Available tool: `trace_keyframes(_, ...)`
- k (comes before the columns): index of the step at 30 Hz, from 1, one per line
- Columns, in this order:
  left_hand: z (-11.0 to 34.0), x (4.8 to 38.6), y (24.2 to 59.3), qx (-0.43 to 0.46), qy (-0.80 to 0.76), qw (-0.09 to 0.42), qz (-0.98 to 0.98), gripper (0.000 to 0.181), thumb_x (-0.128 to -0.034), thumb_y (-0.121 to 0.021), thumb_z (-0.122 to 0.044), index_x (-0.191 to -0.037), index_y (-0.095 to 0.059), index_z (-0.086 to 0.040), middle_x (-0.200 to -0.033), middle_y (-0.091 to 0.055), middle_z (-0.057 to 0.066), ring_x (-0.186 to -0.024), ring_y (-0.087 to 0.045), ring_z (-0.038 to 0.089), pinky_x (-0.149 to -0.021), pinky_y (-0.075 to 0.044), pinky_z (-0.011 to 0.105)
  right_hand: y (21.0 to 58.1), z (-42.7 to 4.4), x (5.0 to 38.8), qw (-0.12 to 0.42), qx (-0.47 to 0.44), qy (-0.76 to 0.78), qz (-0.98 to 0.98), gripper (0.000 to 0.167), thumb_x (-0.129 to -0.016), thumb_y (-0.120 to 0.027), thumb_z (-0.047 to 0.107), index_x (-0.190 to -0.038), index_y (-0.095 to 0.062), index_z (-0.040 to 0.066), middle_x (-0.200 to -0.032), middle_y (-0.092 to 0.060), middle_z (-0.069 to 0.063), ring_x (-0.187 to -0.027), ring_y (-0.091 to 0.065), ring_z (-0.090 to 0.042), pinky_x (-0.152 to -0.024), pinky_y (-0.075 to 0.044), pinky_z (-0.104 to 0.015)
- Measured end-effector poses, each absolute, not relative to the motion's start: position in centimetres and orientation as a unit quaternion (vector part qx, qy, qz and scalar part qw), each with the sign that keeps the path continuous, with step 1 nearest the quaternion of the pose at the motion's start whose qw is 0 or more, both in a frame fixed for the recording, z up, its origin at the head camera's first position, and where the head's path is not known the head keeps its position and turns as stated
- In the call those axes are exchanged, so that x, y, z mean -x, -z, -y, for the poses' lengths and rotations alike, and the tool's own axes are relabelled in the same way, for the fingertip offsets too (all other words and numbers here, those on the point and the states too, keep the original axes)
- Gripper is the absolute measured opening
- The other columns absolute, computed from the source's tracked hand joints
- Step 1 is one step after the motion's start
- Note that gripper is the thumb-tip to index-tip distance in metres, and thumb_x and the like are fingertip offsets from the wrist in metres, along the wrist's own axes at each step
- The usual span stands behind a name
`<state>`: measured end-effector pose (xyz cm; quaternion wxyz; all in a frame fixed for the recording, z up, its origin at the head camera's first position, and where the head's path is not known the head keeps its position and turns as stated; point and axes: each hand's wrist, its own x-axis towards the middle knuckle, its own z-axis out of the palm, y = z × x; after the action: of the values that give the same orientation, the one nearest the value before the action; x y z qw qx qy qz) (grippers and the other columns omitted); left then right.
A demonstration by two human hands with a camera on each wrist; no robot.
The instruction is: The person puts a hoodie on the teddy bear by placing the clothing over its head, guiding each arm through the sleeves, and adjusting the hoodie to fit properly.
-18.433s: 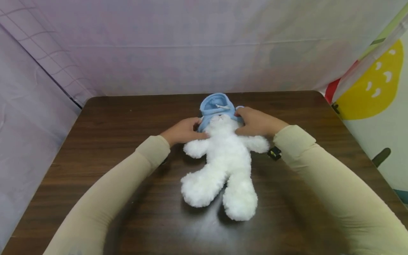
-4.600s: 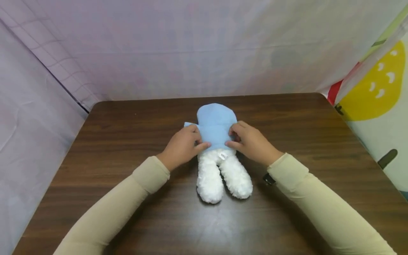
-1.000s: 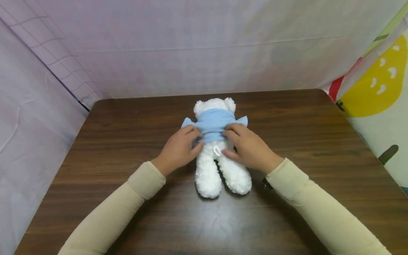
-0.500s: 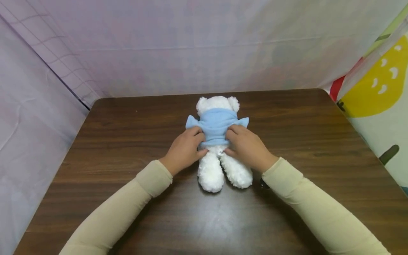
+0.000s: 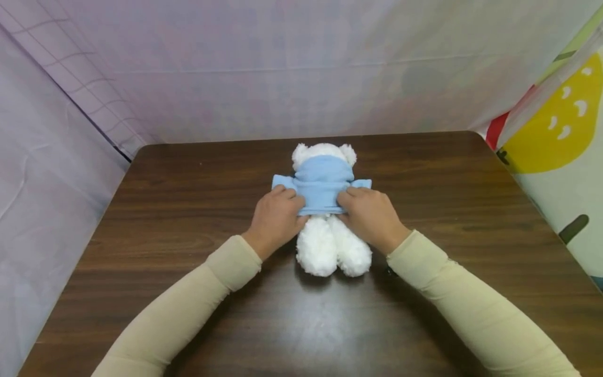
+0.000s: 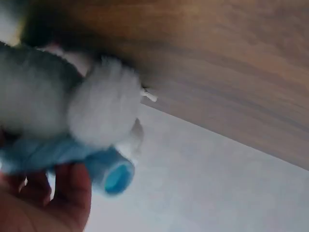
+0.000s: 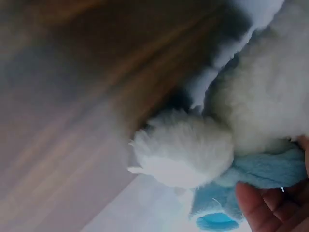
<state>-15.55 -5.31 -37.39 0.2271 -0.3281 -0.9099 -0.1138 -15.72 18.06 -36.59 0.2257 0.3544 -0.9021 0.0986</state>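
A white plush bear (image 5: 316,248) lies near the table's middle, back up, legs pointing at me. Across its back and lower head lies a light-blue hooded top (image 5: 324,196). My left hand (image 5: 277,215) pinches the top's lower left side. Opposite it, my right hand (image 5: 373,215) grips the lower right side. In the left wrist view an open-ended blue sleeve (image 6: 108,171) hangs beside the bear's white arm (image 6: 107,104). Likewise, the right wrist view has a sleeve (image 7: 211,205) next to the other arm (image 7: 186,147), which is outside it. The bear's face is hidden.
The dark brown wooden table (image 5: 188,209) has rounded far corners. Pale cloth (image 5: 301,78) hangs behind it and on the left. On the right is a sheet with a yellow strawberry print (image 5: 556,120).
Earlier the bear lay face up; it is now turned over. Over the last second, both hands have closed on the top's hem and stretched it flatter; the bear's feet have drawn together.
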Motion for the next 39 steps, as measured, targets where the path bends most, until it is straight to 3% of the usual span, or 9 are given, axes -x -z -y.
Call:
trace_keyframes(6,7.4,15.2,37.2,0.397,0.134,0.085,0.904,0.02,-0.0983,-0.064,-0.026,-0.103,-0.074,-0.009,-0.097,-0.059,0.002,-0.089,-0.054,0.017,-0.077,-0.047,0.031,36.8,-19.8,15.4,0.131,-0.403,-0.142,0.895,0.016,-0.087,-0.078,0.02,-0.091,-0.073,0.006,-0.089,-0.065,-0.005,-0.075,-0.062,-0.018,-0.066,-0.053,-0.036)
trace_keyframes(10,8.7,14.9,37.0,0.423,0.135,0.003,0.896,0.039,-0.1001,-0.061,-0.027,-0.131,-0.064,-0.003,-0.123,-0.056,0.011,-0.1,-0.057,0.019,-0.086,-0.049,0.034,36.6,-21.0,15.2,0.064,-0.427,-0.189,0.882,0.028,-0.092,-0.072,0.021,-0.111,-0.075,0.001,-0.112,-0.066,-0.012,-0.092,-0.065,-0.021,-0.078,-0.054,-0.039)
trace_keyframes(13,8.9,14.9,36.8,0.42,0.135,-0.019,0.897,0.044,-0.101,-0.06,-0.027,-0.137,-0.058,-0.002,-0.131,-0.054,0.014,-0.105,-0.06,0.021,-0.09,-0.05,0.036,36.6,-21.4,15.2,0.041,-0.425,-0.215,0.878,0.027,-0.095,-0.068,0.016,-0.116,-0.072,0.0,-0.117,-0.065,-0.012,-0.098,-0.065,-0.022,-0.082,-0.054,-0.04)
trace_keyframes(18,8.4,15.4,36.1,0.371,0.212,0.096,0.899,0.02,-0.098,-0.062,-0.018,-0.107,-0.074,-0.005,-0.106,-0.066,0.006,-0.094,-0.063,0.019,-0.082,-0.052,0.034,35.9,-21.7,16.3,0.139,-0.376,-0.281,0.872,0.01,-0.092,-0.068,0.004,-0.099,-0.074,0.004,-0.101,-0.069,-0.007,-0.091,-0.064,-0.02,-0.078,-0.053,-0.039)
trace_keyframes(21,7.7,16.0,35.4,0.351,0.267,0.176,0.88,0.01,-0.0946,-0.066,-0.013,-0.094,-0.072,-0.006,-0.098,-0.064,0.005,-0.089,-0.059,0.02,-0.078,-0.05,0.034,35.4,-21.9,17.4,0.173,-0.297,-0.318,0.884,0.009,-0.092,-0.065,0.004,-0.1,-0.067,0.001,-0.102,-0.064,-0.01,-0.089,-0.059,-0.024,-0.076,-0.047,-0.041)
trace_keyframes(23,7.1,16.3,35.1,0.353,0.277,0.19,0.873,0.011,-0.0935,-0.068,-0.014,-0.099,-0.071,-0.006,-0.104,-0.06,0.007,-0.095,-0.057,0.022,-0.083,-0.048,0.036,35.6,-22.0,18.3,0.122,-0.249,-0.337,0.9,0.02,-0.093,-0.064,0.007,-0.11,-0.06,-0.002,-0.111,-0.058,-0.015,-0.094,-0.054,-0.027,-0.079,-0.044,-0.043)
trace_keyframes(27,5.9,16.5,34.8,0.368,0.244,0.141,0.886,0.03,-0.0941,-0.07,-0.024,-0.117,-0.065,-0.007,-0.122,-0.052,0.012,-0.112,-0.051,0.028,-0.092,-0.046,0.039,37.1,-21.9,19.4,-0.069,-0.226,-0.343,0.909,0.055,-0.092,-0.064,0.013,-0.136,-0.034,-0.004,-0.116,-0.053,-0.021,-0.093,-0.053,-0.028,-0.082,-0.044,-0.042)
trace_keyframes(30,5.3,16.4,35.0,0.365,0.218,0.111,0.898,0.038,-0.0935,-0.071,-0.03,-0.123,-0.061,-0.008,-0.129,-0.048,0.014,-0.119,-0.047,0.03,-0.094,-0.046,0.038,38.1,-21.6,19.4,-0.113,-0.247,-0.337,0.902,0.066,-0.09,-0.065,0.013,-0.141,-0.025,0.001,-0.107,-0.058,-0.021,-0.08,-0.055,-0.024,-0.074,-0.045,-0.039)
trace_keyframes(39,5.4,15.9,34.6,0.358,0.245,0.186,0.882,0.039,-0.0872,-0.077,-0.021,-0.122,-0.064,-0.009,-0.122,-0.047,0.014,-0.107,-0.047,0.03,-0.084,-0.047,0.038,34.5,-21.9,17.6,0.069,-0.263,-0.376,0.886,0.025,-0.092,-0.062,0.003,-0.116,-0.055,0.008,-0.079,-0.057,-0.004,-0.063,-0.05,-0.015,-0.056,-0.043,-0.027)
